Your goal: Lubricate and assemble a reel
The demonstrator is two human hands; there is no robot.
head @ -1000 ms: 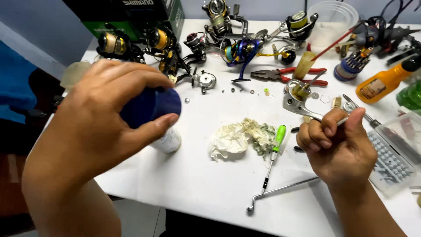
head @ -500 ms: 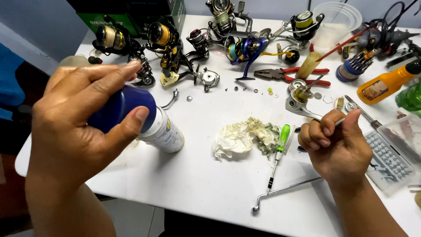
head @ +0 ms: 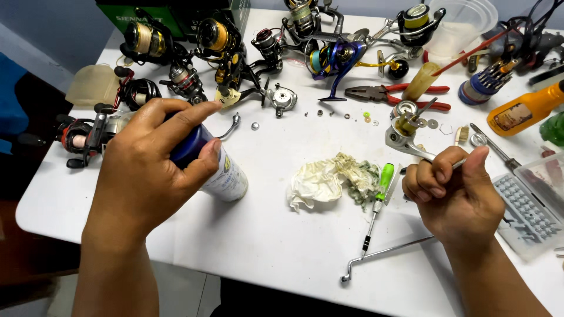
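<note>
- Being gripped in the left hand [head: 147, 170] is a spray can [head: 214, 170] with a dark blue cap and a pale body; the grip is closed around the cap end, thumb on one side and fingers over the top, and the can is being held tilted, its lower end hanging just over the white worktop [head: 264, 252].
- A silver reel part [head: 405, 132] is being held up by the right hand [head: 455, 194]; the grip is curled tight into a fist around its thin metal stem, with the thumb raised beside it.
- A crumpled, stained rag [head: 332, 182] is lying on the worktop between the two hands.
- A green-handled screwdriver [head: 379, 196] is lying just beside the rag, and a thin metal crank rod [head: 385, 255] is resting below it, near the right wrist.
- Several fishing reels [head: 217, 47] are being crowded along the far edge of the worktop, with red-handled pliers [head: 399, 94] and small washers [head: 364, 117] scattered near them.
- An orange bottle [head: 526, 108] is lying at the far right, above a clear box of small bits [head: 529, 205].
</note>
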